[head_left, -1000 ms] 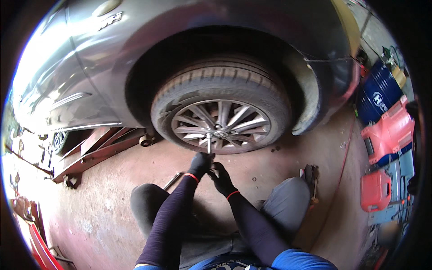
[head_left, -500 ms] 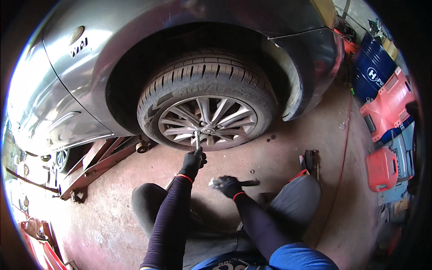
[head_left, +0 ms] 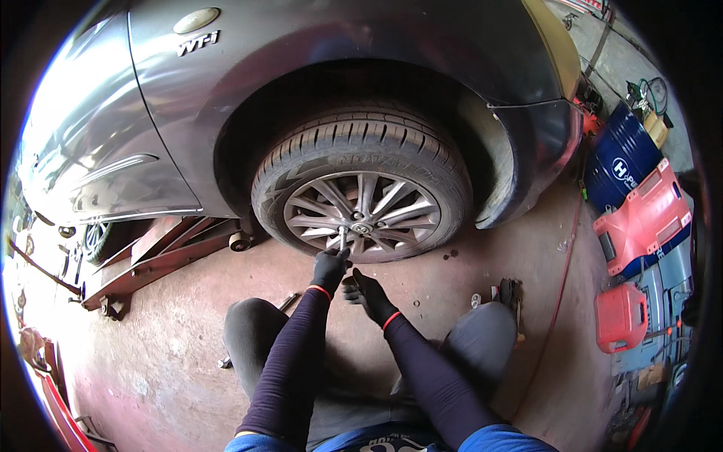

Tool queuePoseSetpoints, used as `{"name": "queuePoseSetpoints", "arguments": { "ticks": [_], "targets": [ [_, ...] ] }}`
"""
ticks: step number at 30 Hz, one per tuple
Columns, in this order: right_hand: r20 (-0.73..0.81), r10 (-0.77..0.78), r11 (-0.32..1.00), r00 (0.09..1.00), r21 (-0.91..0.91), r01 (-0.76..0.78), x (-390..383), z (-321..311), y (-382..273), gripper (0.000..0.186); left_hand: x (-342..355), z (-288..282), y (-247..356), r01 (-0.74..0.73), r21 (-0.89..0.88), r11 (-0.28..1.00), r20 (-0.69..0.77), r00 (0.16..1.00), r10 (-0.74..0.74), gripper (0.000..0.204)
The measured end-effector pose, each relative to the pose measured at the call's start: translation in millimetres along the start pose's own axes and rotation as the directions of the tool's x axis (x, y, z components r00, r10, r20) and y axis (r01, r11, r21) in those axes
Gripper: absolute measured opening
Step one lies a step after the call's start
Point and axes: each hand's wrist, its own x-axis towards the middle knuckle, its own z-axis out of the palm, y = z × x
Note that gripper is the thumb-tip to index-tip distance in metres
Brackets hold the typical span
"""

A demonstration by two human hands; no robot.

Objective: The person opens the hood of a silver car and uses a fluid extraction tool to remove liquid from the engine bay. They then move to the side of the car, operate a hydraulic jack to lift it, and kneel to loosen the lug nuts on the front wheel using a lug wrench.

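My left hand (head_left: 331, 267), black-gloved, grips a silver tool bar (head_left: 343, 239), whose far end meets the lug area left of the hub on the alloy wheel (head_left: 399, 215). My right hand (head_left: 365, 294), also gloved, is just below and right of it, fingers apart and slightly curled, holding nothing visible. The tyre (head_left: 361, 137) sits inside the dark grey car's (head_left: 286, 34) wheel arch. A metal tool (head_left: 288, 300) lies on the floor by my left knee, and small tools (head_left: 508, 295) lie beside my right knee.
A red floor jack (head_left: 143, 267) is under the car at the left. To the right are a blue drum (head_left: 606, 147), a pink-red plastic piece (head_left: 640, 215), a red case (head_left: 619, 316) and a thin red hose (head_left: 556, 309). My bent knees (head_left: 478, 339) flank my arms.
Half a second ago my right hand was lower, on a blurred dark-and-silver item; now it is empty and raised toward my left hand. My left hand stays on the bar. The view has shifted.
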Motion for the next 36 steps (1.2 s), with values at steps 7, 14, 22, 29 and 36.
{"name": "queuePoseSetpoints", "arguments": {
  "ticks": [7,14,22,29,36],
  "targets": [
    [-0.239,-0.26,0.924,0.936,-0.343,0.169,5,66,-6,0.032,8,-17,3,-0.095,0.317,0.944,0.119,0.991,0.06,0.038],
    [-0.133,-0.633,0.647,0.763,-0.632,0.427,3,47,4,0.017,-6,-12,15,-0.174,0.411,0.895,-0.005,0.981,0.194,0.033],
    [-0.136,-0.308,0.837,0.941,-0.509,0.201,11,49,-14,0.032,-10,-13,18,-0.288,0.423,0.859,0.173,0.956,0.236,0.03],
    [-0.076,-0.69,0.551,0.719,-0.7,0.455,7,44,0,0.022,13,-12,-2,-0.377,0.716,0.587,0.13,0.899,0.419,0.032],
    [-0.151,-0.517,0.654,0.843,-0.705,0.274,17,37,1,0.017,11,-2,-3,-0.253,0.385,0.887,0.103,0.967,0.231,0.03]
  ]
}}
